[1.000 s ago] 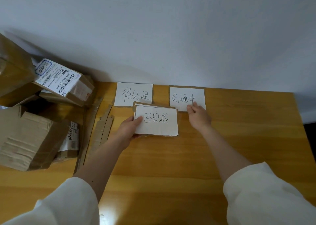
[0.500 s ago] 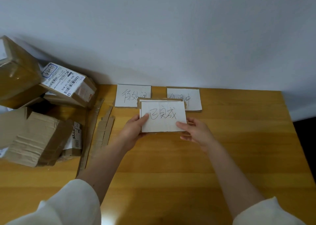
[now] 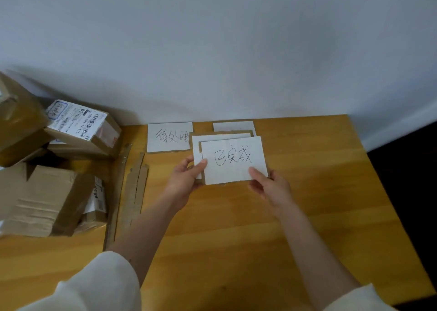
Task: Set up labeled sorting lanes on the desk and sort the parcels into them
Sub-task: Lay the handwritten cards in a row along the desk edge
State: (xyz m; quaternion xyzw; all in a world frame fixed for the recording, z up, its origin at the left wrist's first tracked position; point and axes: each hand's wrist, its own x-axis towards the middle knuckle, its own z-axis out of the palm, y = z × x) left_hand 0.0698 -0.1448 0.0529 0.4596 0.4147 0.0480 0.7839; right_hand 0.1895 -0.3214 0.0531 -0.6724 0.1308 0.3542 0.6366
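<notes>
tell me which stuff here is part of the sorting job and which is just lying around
Part of the job:
- held label cards, in the left hand and right hand
- two label cards lying by the wall
- parcels piled at the left

Lying about:
- cardboard strips

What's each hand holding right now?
Left hand: closed on the stacked label cards, left edge.
Right hand: closed on the same cards, lower right corner.

Parcels (image 3: 59, 168) crowd desk (image 3: 307, 228) left; right side open.
</notes>
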